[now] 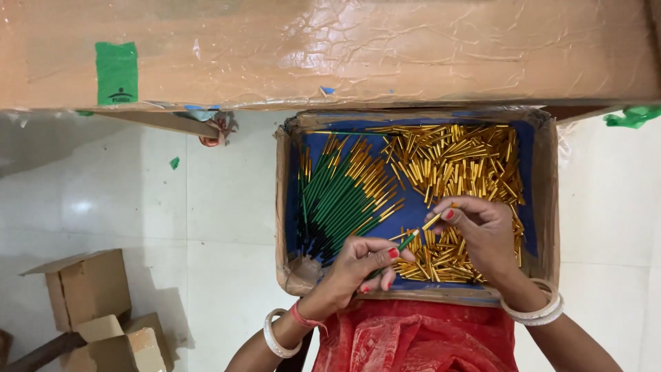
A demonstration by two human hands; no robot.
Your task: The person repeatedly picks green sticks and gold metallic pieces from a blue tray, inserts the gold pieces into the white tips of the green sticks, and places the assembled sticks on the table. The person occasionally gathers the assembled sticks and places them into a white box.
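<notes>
A home workshop: tiled floor [206, 220], cardboard tray [544, 207] of gold caps [461, 158].

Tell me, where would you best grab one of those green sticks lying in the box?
Probably by its gold-tipped end, coming from the right: the green sticks lie fanned, their gold ends spread apart toward the box's open blue middle, while their dark ends bunch together at the lower left.

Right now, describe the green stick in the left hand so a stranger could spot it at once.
Find the blue-lined cardboard tray on the person's lap. At its near edge, the left hand pinches one green stick toward the gold cap held by the right hand. Unlike the green sticks piled at the tray's left side, it is lifted and alone.
</notes>
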